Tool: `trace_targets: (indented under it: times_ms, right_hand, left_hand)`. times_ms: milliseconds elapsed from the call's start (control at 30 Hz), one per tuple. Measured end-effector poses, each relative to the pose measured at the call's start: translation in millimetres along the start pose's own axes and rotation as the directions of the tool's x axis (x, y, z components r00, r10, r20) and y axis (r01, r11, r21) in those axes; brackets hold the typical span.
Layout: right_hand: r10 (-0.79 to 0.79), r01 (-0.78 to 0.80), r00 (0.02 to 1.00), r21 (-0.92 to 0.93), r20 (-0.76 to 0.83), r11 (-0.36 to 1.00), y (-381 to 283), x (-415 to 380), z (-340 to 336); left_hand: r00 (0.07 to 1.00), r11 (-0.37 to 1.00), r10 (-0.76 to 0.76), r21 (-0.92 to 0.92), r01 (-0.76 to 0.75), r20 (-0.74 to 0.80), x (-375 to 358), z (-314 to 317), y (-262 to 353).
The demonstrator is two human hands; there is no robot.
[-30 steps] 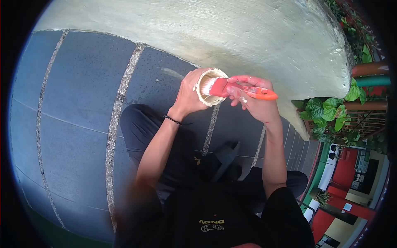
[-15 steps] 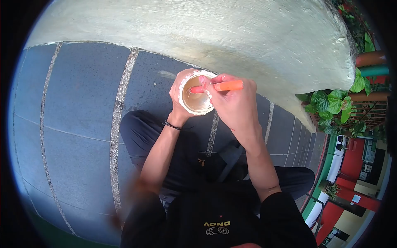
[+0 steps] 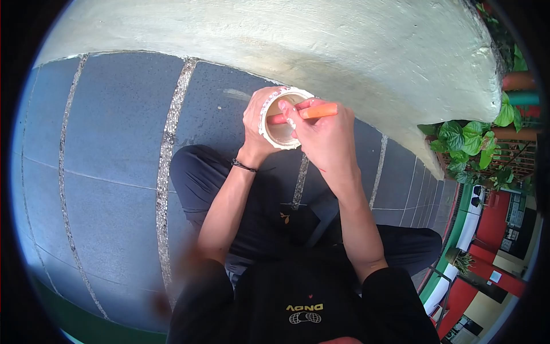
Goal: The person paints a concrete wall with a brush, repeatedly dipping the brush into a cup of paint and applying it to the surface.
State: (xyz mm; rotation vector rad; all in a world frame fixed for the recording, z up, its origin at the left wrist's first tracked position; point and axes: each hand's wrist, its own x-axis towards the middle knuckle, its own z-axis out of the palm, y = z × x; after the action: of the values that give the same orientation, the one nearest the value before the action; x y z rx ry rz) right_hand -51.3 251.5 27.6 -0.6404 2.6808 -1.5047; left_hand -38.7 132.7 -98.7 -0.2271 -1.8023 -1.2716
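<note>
A round white cup (image 3: pixel 265 123) with a smeared, uneven rim is tilted so that its inside shows. My left hand (image 3: pixel 255 117) is wrapped round its left side, a dark cord on the wrist. In my right hand (image 3: pixel 325 133) is an orange-handled tool (image 3: pixel 318 111), pinched between thumb and fingers. The tool's reddish lower part reaches into the cup, and its tip is hard to make out. White smears mark my right thumb. Something pale and cloudy lies inside the cup.
A pale, rough curved wall (image 3: pixel 355 51) rises beyond my hands. Grey floor tiles (image 3: pixel 114 120) with pebbled strips lie below. My crossed legs (image 3: pixel 200 172) are under my arms. Green leaves (image 3: pixel 464 140) and a railing stand at the right, with a potted plant (image 3: pixel 460 259) farther down.
The cup and my left hand have shifted slightly up and to the right. The orange-handled tool has tilted a little within the cup, still in my right hand.
</note>
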Motion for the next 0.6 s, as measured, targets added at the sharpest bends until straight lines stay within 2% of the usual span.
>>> trace_targets:
  times_ms: [67, 133, 200, 233, 300, 333, 400, 433, 533, 567, 600]
  right_hand:
    - [0.017, -0.017, 1.0, 0.038, -0.004, 0.999, 1.2, 3.4, -6.8]
    - [0.019, -0.019, 0.995, -0.002, -0.094, 1.0, 1.2, 8.0, -16.2]
    - [-0.012, 0.005, 0.994, -0.066, -0.105, 0.998, 6.1, 14.2, -28.6]
    - [0.048, -0.047, 0.989, 0.009, -0.139, 0.999, 9.1, 17.1, -33.2]
    - [0.173, -0.144, 0.968, 0.159, -0.182, 0.977, 17.6, 19.0, -44.6]
    - [0.17, -0.143, 0.968, 0.152, -0.186, 0.978, 26.0, 18.4, -50.2]
    - [0.515, -0.369, 0.827, 0.472, -0.226, 0.801, 47.7, 14.4, -58.6]
    - [0.567, -0.383, 0.794, 0.544, -0.218, 0.747, 55.2, 8.9, -60.0]
    - [0.533, -0.368, 0.787, 0.457, -0.31, 0.81, 65.0, -5.2, -48.1]
    - [0.435, -0.298, 0.84, 0.394, -0.324, 0.869, 72.3, -9.1, -42.9]
    - [0.446, -0.306, 0.834, 0.399, -0.326, 0.864, 69.8, -11.8, -39.9]
  left_hand:
    - [0.993, 0.998, -0.055, 0.034, 0.052, 0.107, 6.5, -1.0, 5.3]
    - [0.986, 0.997, -0.078, 0.034, 0.074, 0.149, 10.0, 0.4, 6.3]
    - [0.942, 0.969, -0.228, -0.038, 0.245, 0.247, 9.9, 5.5, 5.5]
    - [0.915, 0.948, -0.282, -0.066, 0.313, 0.288, 10.6, 7.7, 7.3]
    - [0.908, 0.949, -0.272, -0.07, 0.308, 0.319, 13.0, 9.8, 9.6]
    - [0.899, 0.95, -0.261, -0.07, 0.304, 0.351, 13.7, 11.3, 10.2]
    - [0.901, 0.944, -0.258, -0.107, 0.312, 0.349, 13.7, 12.1, 11.3]
    - [0.896, 0.961, -0.243, -0.035, 0.275, 0.372, 14.5, 11.5, 11.9]
    - [0.872, 0.974, -0.227, 0.08, 0.213, 0.434, 14.9, 14.6, 15.0]
    - [0.852, 0.974, -0.225, 0.123, 0.189, 0.473, 13.5, 15.3, 16.6]
    - [0.845, 0.974, -0.227, 0.122, 0.192, 0.483, 12.3, 16.1, 18.1]
